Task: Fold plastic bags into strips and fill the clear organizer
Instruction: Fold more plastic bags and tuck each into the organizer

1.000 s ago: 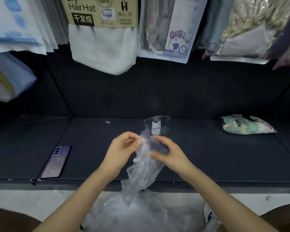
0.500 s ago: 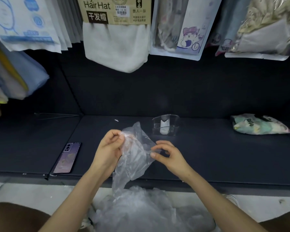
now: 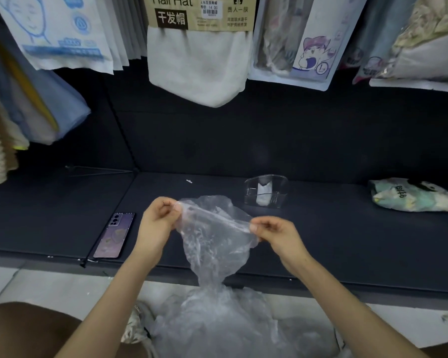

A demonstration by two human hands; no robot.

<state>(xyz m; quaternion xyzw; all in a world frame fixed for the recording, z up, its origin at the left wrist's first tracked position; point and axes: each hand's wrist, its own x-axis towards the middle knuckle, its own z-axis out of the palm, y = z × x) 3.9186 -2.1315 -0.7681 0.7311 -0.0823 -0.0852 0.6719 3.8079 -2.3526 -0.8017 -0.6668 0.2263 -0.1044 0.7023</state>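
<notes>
A crinkled clear plastic bag hangs stretched between my two hands above the dark shelf. My left hand pinches its upper left corner, and my right hand pinches the upper right edge. The bag's lower end trails down into a heap of clear plastic bags on the floor between my knees. The small clear organizer stands on the shelf behind my right hand, apart from it, with one white folded piece inside.
A purple phone lies face down near the shelf's front edge, left of my hands. A printed soft packet rests at the right. Packaged towels and hair hats hang above the shelf.
My hands have moved apart and pulled the bag's top edge out wide. The view has shifted slightly to the left.
</notes>
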